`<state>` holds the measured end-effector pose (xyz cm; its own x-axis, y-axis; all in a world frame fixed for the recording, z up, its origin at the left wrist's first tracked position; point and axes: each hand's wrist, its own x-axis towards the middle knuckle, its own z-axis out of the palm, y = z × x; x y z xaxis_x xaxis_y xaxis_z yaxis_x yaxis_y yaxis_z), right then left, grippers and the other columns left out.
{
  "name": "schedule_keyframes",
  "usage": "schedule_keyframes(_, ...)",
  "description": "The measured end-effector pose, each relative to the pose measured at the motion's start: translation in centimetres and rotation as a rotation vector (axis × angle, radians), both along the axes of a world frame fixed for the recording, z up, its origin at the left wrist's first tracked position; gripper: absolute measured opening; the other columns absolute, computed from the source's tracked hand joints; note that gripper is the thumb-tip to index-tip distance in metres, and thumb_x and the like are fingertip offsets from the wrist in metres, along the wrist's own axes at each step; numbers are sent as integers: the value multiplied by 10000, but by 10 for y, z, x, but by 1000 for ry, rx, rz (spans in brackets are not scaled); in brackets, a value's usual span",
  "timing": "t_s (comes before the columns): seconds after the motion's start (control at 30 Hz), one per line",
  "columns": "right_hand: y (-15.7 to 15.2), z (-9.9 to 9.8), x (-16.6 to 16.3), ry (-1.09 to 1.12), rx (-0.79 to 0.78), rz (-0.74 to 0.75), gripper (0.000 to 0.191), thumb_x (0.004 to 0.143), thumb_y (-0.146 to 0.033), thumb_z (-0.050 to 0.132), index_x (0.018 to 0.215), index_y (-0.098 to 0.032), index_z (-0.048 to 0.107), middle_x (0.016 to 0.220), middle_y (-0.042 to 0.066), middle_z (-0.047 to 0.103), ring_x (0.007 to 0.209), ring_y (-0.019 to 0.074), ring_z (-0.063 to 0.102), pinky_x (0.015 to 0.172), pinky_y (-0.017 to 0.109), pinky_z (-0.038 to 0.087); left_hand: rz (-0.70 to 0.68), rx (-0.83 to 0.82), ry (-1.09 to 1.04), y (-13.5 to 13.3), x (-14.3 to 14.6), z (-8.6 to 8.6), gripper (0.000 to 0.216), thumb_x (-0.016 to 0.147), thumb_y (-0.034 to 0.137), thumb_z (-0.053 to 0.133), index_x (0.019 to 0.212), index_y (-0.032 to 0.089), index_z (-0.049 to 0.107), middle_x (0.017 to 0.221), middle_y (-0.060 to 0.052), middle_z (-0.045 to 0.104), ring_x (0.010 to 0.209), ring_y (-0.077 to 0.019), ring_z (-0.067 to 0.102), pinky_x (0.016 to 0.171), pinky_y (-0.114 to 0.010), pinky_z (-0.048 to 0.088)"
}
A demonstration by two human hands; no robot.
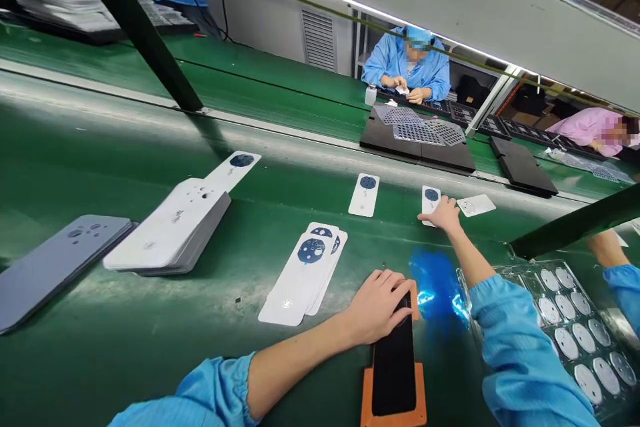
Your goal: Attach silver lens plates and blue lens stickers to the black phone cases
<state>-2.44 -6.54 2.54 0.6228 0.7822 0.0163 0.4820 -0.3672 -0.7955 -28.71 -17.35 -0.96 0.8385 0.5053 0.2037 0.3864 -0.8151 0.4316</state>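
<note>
My left hand point(377, 305) rests with curled fingers on the top end of a black panel point(394, 367) that lies in an orange holder point(369, 400) near the front edge. My right hand point(443, 213) is stretched far out over the green belt and lies on a white phone back cover point(430, 201) with a blue round film. A small stack of like covers point(305, 273) lies just left of my left hand. Another single cover point(365, 194) lies further out.
A fanned stack of white covers point(175, 230) and grey covers point(50, 260) lie at the left. A clear tray of round lenses point(575, 320) sits at the right, beside blue film point(435, 287). Black trays point(417, 140) lie across the belt. Two people sit opposite; another person's arm point(613, 260) is at the far right.
</note>
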Motion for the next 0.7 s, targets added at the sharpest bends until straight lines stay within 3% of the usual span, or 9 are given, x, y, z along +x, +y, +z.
schedule_keyframes(0.17,21,16,-7,-141,-225,43,437,943,-413,636,1284,-149,562,1285,107,574,1069,213,620,924,437,533,-32,20,-41,1,-1,-3,392,947,341,579,1309,211,506,1226,-102,614,1100,-259,586,941,-419,484)
schedule_keyframes(0.3,6,39,-6,-300,-247,191,378,866,-235,704,1206,-103,600,1172,180,650,1074,302,628,923,449,492,38,127,-198,16,-7,3,449,959,292,564,1371,163,441,1363,-156,534,1287,-288,494,1070,-453,449)
schedule_keyframes(0.37,-21,51,-11,-363,-207,295,272,867,-170,662,1137,-139,642,1128,162,683,1088,308,623,942,417,459,145,224,-259,27,-10,12,509,966,276,544,1431,149,382,1435,-194,467,1379,-322,411,1114,-497,411)
schedule_keyframes(0.47,-91,66,-27,-454,-120,563,133,893,-190,637,1001,-241,696,1023,41,718,1019,217,633,924,324,445,285,335,-279,38,-9,30,574,950,277,563,1472,145,363,1489,-225,414,1436,-390,329,1118,-577,370)
schedule_keyframes(0.53,-141,74,-39,-680,80,904,168,950,-182,545,1004,-236,695,914,39,715,877,186,630,818,315,451,164,331,-265,40,-4,37,448,964,240,515,1403,163,470,1402,-187,535,1356,-364,456,1070,-539,417)
schedule_keyframes(0.57,-161,76,-41,-755,157,945,200,964,-160,512,1029,-230,687,915,42,715,852,175,624,788,309,449,35,291,-264,41,-1,38,360,976,203,462,1325,176,543,1300,-149,623,1248,-313,562,1016,-473,467)
schedule_keyframes(0.63,-191,77,-25,-846,227,877,223,977,-179,498,1127,-216,659,989,65,718,893,182,629,796,321,459,-127,144,-280,41,4,38,299,985,169,385,1137,188,642,1096,-85,718,999,-217,675,883,-350,522)
schedule_keyframes(0.7,-212,74,20,-822,126,619,261,964,-284,554,1201,-207,633,1102,90,708,1013,213,631,871,349,471,-68,-46,-296,40,5,38,291,994,235,384,987,186,672,961,-57,741,831,-180,687,757,-285,528)
